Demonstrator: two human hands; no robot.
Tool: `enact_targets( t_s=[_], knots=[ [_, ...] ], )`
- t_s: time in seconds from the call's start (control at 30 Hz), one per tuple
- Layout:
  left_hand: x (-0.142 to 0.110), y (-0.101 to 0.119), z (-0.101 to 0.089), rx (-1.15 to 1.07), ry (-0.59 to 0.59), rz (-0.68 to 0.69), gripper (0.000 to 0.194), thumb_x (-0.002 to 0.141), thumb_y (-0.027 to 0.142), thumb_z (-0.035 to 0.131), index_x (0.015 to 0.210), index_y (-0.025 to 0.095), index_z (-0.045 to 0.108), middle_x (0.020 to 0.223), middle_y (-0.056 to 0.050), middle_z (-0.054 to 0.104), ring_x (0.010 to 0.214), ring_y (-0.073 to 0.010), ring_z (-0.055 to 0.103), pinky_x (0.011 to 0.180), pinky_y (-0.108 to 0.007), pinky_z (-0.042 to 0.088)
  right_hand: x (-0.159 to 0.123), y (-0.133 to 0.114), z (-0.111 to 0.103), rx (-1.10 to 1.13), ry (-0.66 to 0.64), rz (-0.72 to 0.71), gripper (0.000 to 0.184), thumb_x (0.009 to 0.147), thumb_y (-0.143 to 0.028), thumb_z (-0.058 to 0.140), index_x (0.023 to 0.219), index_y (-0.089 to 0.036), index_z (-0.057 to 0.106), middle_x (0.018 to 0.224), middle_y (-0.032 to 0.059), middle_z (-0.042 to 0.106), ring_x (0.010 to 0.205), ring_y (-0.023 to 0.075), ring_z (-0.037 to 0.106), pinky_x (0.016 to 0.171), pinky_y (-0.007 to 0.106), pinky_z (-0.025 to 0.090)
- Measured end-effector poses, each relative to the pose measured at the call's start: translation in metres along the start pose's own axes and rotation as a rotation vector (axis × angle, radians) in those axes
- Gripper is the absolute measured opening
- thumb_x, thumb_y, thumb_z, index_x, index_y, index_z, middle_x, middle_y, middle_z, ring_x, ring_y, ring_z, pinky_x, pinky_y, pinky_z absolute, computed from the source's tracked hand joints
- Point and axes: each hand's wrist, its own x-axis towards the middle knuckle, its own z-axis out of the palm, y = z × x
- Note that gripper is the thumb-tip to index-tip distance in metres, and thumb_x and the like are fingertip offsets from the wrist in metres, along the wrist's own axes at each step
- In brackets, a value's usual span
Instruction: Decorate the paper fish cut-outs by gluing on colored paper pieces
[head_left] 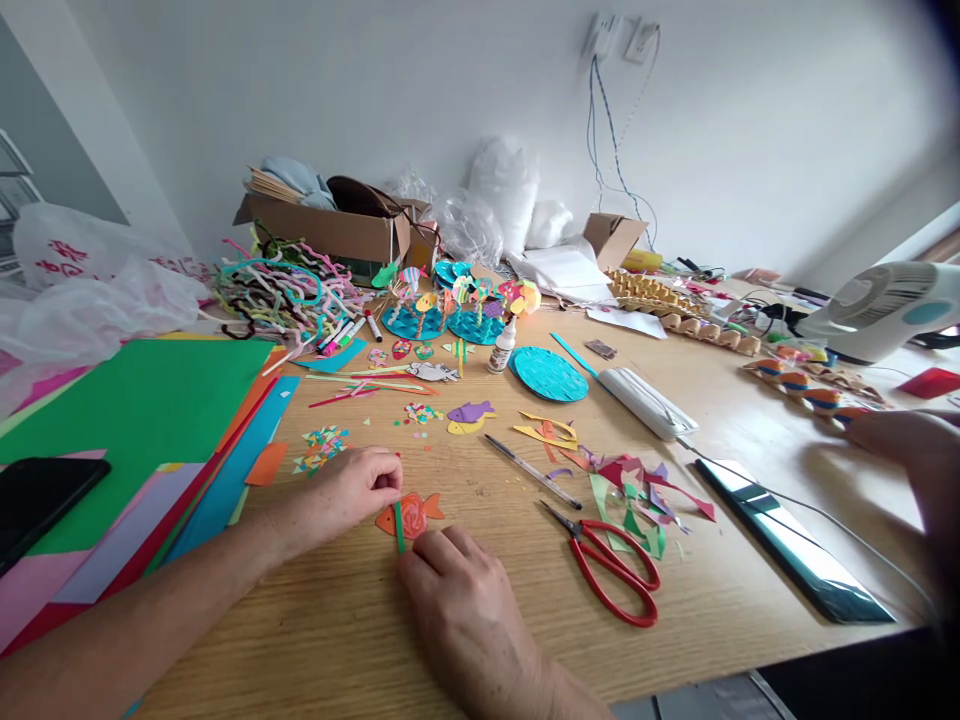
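Observation:
An orange paper fish (pixel 414 514) lies flat on the table between my hands. Across its front part runs a narrow green paper strip (pixel 399 524). My left hand (pixel 367 478) pinches the strip's far end, fingertips together just above the fish. The near end is held by my right hand (pixel 457 590), whose fingers are curled closed. Red-handled scissors (pixel 611 565) lie to the right of my right hand, with a pen (pixel 532 470) beyond them. Past the fish are a purple paper fish (pixel 471 411) and a pile of confetti (pixel 321 450).
Coloured paper sheets (pixel 135 430) and a phone (pixel 45 500) lie at left. A glue bottle (pixel 502 348) and a blue disc (pixel 549 373) stand farther back. Paper scraps (pixel 637 495) and a dark glossy tablet (pixel 787 545) are at right, where another person's hand (pixel 892 440) reaches in.

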Motion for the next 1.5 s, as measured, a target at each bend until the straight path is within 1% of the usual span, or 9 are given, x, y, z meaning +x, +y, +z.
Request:
enact_targets(
  t_s=[0.37, 0.47, 0.6, 0.97, 1.27, 1.5],
  knots=[
    [-0.0014, 0.0066, -0.0046, 0.021, -0.015, -0.014, 0.011, 0.072, 0.019, 0.049, 0.062, 0.018, 0.055, 0.064, 0.002, 0.055, 0.062, -0.0132, 0.049, 0.053, -0.022, 0.03, -0.0001, -0.0018, 0.0011, -0.001, 0.021, 0.004, 0.014, 0.076, -0.009, 0.06, 0.069, -0.019, 0.052, 0.073, -0.0005, 0.057, 0.062, 0.0146, 0.048, 0.048, 0.025, 0.037],
    [-0.0008, 0.0061, -0.0043, 0.023, -0.012, -0.012, 0.011, 0.072, 0.019, 0.05, 0.061, 0.018, 0.055, 0.064, 0.002, 0.055, 0.062, -0.0135, 0.049, 0.053, -0.023, 0.03, 0.0001, -0.0019, 0.0009, -0.006, 0.035, 0.005, 0.014, 0.076, -0.01, 0.061, 0.069, -0.019, 0.052, 0.072, -0.0005, 0.057, 0.062, 0.0145, 0.048, 0.049, 0.025, 0.038],
    [0.0, 0.0045, -0.0032, 0.019, -0.017, -0.006, 0.011, 0.071, 0.019, 0.051, 0.061, 0.018, 0.054, 0.064, 0.003, 0.055, 0.062, -0.013, 0.049, 0.053, -0.022, 0.03, 0.0004, -0.0021, 0.0013, -0.019, 0.029, 0.01, 0.014, 0.079, -0.011, 0.058, 0.07, -0.02, 0.052, 0.072, -0.0005, 0.057, 0.063, 0.0143, 0.049, 0.049, 0.025, 0.037],
    [0.0003, 0.0039, -0.0031, 0.011, -0.018, 0.001, 0.011, 0.072, 0.02, 0.052, 0.062, 0.019, 0.055, 0.065, 0.003, 0.056, 0.062, -0.0127, 0.049, 0.054, -0.022, 0.031, 0.0001, -0.0017, 0.0027, -0.02, 0.058, 0.0, 0.015, 0.075, -0.01, 0.061, 0.068, -0.019, 0.051, 0.071, -0.0013, 0.056, 0.061, 0.0143, 0.048, 0.049, 0.025, 0.035],
    [-0.0017, 0.0089, -0.0057, 0.013, -0.023, -0.007, 0.011, 0.072, 0.019, 0.051, 0.062, 0.019, 0.055, 0.065, 0.002, 0.056, 0.062, -0.0127, 0.049, 0.054, -0.022, 0.032, 0.0005, -0.0033, 0.0007, -0.022, 0.03, 0.019, 0.014, 0.078, -0.011, 0.058, 0.069, -0.02, 0.052, 0.073, -0.0001, 0.057, 0.063, 0.0149, 0.049, 0.048, 0.025, 0.037],
    [-0.0019, 0.009, -0.0056, 0.029, -0.017, -0.002, 0.011, 0.071, 0.019, 0.049, 0.061, 0.019, 0.053, 0.063, 0.002, 0.056, 0.061, -0.0132, 0.049, 0.053, -0.023, 0.031, 0.0004, -0.0014, 0.002, -0.02, 0.017, 0.01, 0.013, 0.076, -0.011, 0.06, 0.07, -0.019, 0.052, 0.073, 0.0002, 0.058, 0.063, 0.0154, 0.05, 0.048, 0.024, 0.038]
  ],
)
